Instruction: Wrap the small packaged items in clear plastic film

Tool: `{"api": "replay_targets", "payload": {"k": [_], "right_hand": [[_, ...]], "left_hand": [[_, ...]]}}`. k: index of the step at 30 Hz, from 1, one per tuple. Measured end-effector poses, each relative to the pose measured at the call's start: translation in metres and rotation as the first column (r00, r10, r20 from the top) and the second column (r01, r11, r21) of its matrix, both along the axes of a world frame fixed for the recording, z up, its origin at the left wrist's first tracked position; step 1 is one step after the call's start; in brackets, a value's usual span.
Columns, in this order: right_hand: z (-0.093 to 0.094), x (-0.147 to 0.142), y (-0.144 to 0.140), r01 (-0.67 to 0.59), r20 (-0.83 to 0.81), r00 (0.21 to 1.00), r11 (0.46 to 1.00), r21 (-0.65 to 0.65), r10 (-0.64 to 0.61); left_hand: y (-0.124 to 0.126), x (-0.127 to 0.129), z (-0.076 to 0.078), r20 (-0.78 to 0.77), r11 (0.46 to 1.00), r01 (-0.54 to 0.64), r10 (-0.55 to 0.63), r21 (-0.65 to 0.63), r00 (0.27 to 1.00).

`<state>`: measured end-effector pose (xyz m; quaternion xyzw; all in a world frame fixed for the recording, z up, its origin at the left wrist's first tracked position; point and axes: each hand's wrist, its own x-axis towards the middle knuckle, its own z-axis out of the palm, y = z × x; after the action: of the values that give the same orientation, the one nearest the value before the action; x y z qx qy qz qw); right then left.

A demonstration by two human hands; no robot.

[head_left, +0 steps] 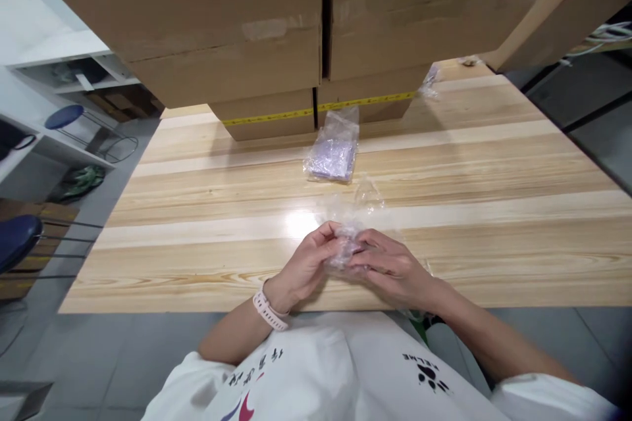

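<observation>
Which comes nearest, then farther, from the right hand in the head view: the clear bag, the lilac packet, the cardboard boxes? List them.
1. Clear bag: held in the right hand, table's near edge.
2. Lilac packet: mid-table, beyond.
3. Cardboard boxes: stacked at the table's far side.

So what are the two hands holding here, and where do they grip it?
Both hands hold one small clear plastic bag between them: the left hand pinches its left end, the right hand its right end. Its contents cannot be made out.
</observation>
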<state>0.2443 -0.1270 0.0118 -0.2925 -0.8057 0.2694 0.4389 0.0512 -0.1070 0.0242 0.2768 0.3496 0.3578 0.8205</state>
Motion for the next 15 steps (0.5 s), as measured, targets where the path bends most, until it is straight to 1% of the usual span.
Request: {"api": "replay_targets", "payload": {"k": [2, 3, 4, 5, 6, 7, 8, 9, 11, 12, 13, 14, 15], "right_hand": [[-0.006, 0.010, 0.005, 0.070, 0.015, 0.998, 0.996, -0.050, -0.069], [-0.008, 0.017, 0.009, 0.136, 0.025, 0.991, 0.987, -0.088, -0.134], [-0.012, 0.027, 0.015, 0.233, 0.032, 0.972, 0.964, -0.125, -0.231], [-0.016, 0.038, 0.024, 0.350, 0.037, 0.936, 0.924, -0.155, -0.349], [-0.022, 0.052, 0.034, 0.479, 0.036, 0.876, 0.860, -0.174, -0.481], [-0.029, 0.067, 0.046, 0.600, 0.032, 0.795, 0.779, -0.179, -0.605], [-0.038, 0.083, 0.061, 0.691, 0.035, 0.717, 0.703, -0.169, -0.696], [-0.046, 0.100, 0.077, 0.766, 0.049, 0.635, 0.620, -0.169, -0.771], [-0.061, 0.132, 0.112, 0.880, 0.165, 0.464, 0.432, -0.200, -0.870], [-0.065, 0.146, 0.131, 0.903, 0.188, 0.417, 0.380, -0.202, -0.889], [-0.068, 0.158, 0.149, 0.919, 0.205, 0.379, 0.341, -0.196, -0.903], [-0.069, 0.168, 0.168, 0.934, 0.217, 0.343, 0.306, -0.184, -0.914], [-0.067, 0.176, 0.187, 0.944, 0.221, 0.320, 0.289, -0.161, -0.921]], "left_hand": [[0.000, -0.003, 0.002, -0.076, 0.998, 0.001, 0.004, 0.064, 0.997], [0.002, -0.006, 0.003, -0.125, 0.994, 0.002, 0.011, 0.106, 0.992], [0.003, -0.009, 0.004, -0.168, 0.990, 0.004, 0.020, 0.143, 0.986], [0.006, -0.013, 0.004, -0.202, 0.986, 0.007, 0.028, 0.167, 0.979], [0.009, -0.017, 0.004, -0.226, 0.984, 0.007, 0.033, 0.178, 0.974], [0.012, -0.021, 0.004, -0.240, 0.984, 0.003, 0.040, 0.178, 0.970], [0.016, -0.025, 0.004, -0.250, 0.985, -0.007, 0.051, 0.175, 0.967], [0.020, -0.028, 0.004, -0.259, 0.985, -0.023, 0.068, 0.173, 0.964], [0.028, -0.032, 0.002, -0.277, 0.982, -0.055, 0.104, 0.178, 0.955], [0.032, -0.033, 0.001, -0.283, 0.981, -0.070, 0.121, 0.182, 0.952], [0.035, -0.034, -0.002, -0.288, 0.980, -0.084, 0.135, 0.182, 0.948], [0.037, -0.034, -0.005, -0.295, 0.979, -0.096, 0.147, 0.180, 0.944], [0.039, -0.034, -0.009, -0.304, 0.978, -0.108, 0.159, 0.178, 0.939]]}}
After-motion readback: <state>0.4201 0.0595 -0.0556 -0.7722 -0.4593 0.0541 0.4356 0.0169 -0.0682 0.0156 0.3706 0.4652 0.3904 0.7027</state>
